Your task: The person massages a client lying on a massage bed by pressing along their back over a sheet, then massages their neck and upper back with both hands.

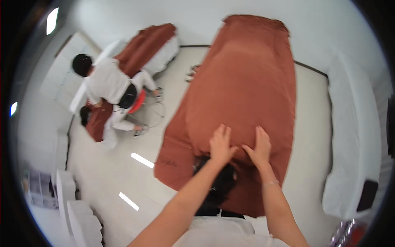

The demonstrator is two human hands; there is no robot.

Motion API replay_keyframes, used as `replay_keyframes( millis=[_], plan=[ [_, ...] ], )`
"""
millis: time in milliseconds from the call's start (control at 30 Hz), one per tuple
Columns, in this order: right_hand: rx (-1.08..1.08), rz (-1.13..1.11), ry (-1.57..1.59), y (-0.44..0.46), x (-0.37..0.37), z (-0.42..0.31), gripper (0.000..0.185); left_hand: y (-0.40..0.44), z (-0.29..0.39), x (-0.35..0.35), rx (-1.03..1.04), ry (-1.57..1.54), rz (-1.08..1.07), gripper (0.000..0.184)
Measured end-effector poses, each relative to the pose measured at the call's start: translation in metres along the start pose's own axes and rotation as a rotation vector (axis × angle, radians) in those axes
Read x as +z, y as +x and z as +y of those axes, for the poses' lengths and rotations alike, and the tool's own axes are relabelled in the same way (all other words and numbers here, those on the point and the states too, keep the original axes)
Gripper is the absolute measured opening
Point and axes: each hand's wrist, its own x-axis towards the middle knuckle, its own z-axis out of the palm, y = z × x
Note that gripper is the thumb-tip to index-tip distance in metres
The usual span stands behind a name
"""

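A reddish-brown cover (242, 90) is spread over a person who lies stretched out on a bed in front of me. That person's dark-haired head (222, 183) is at the near end, partly hidden behind my left forearm. My left hand (222, 145) rests on the cover at the upper back, palm down, fingers pointing away and thumb out to the side. Beside it, my right hand (259, 147) lies on the cover in much the same way, a thin bracelet at its wrist. The two thumbs point toward each other with a small gap between. Neither hand holds anything.
To the left, a co-worker in white (109, 80) sits on a red stool (138, 101) and leans over another covered person (98, 119). A white-draped bed (352, 136) lines the right wall. Shoes (192, 73) stand on the floor left of my bed.
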Motion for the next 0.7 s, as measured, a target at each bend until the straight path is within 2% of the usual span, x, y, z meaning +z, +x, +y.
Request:
replay_keyframes(
  millis=[67, 200, 233, 433, 533, 633, 700],
  plan=[
    [-0.010, 0.004, -0.051, -0.001, -0.009, -0.016, 0.093, 0.001, 0.001, -0.003, 0.001, -0.017, 0.019, 0.089],
    [0.075, 0.045, -0.052, -0.003, 0.030, -0.008, 0.105, 0.002, 0.000, 0.000, -0.064, 0.092, -0.078, 0.102],
    [0.147, 0.025, -0.079, -0.002, 0.030, -0.014, 0.102, 0.002, -0.001, -0.003, -0.062, 0.062, -0.088, 0.102],
    [0.051, -0.026, -0.030, -0.009, 0.026, 0.011, 0.104, 0.000, 0.005, -0.008, -0.052, -0.040, -0.071, 0.097],
    [0.137, 0.028, -0.062, -0.010, 0.035, -0.007, 0.106, 0.001, 0.009, -0.007, -0.131, 0.007, -0.108, 0.096],
    [0.228, -0.052, -0.029, 0.002, 0.022, -0.014, 0.107, 0.000, 0.007, -0.006, -0.110, 0.027, -0.055, 0.097],
    [0.198, -0.019, -0.040, -0.002, 0.021, -0.009, 0.107, 0.003, 0.007, -0.009, -0.113, 0.011, -0.090, 0.097]
  ],
)
